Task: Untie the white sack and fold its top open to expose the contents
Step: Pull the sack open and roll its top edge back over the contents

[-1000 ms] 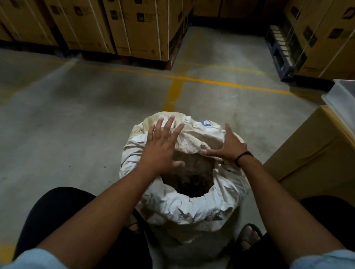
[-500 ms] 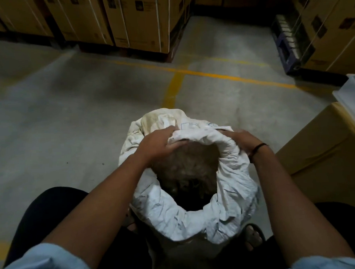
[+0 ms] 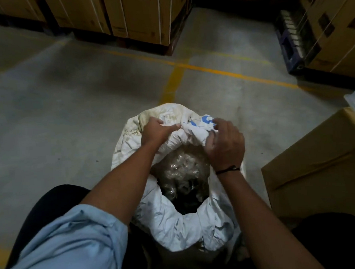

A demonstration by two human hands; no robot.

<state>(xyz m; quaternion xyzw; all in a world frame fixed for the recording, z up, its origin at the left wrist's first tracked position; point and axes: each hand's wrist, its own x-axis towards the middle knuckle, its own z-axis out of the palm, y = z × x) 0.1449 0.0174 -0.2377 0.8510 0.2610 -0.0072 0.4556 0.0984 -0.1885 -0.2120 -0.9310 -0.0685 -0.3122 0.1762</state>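
gripping the far rim of the white sack [image 3: 177, 227]: left hand [image 3: 155, 131] and right hand [image 3: 224, 144] both clenched on rolled cloth. soft, crumply, probably light; best held at the rolled edge.

One view only, from a camera worn on the person's head. It looks forward and steeply down over both forearms, close above the white sack [image 3: 177, 222] between the knees. Farther off, at the upper edge, it takes in concrete floor [image 3: 68, 111] and stacked cardboard boxes [image 3: 141, 15].
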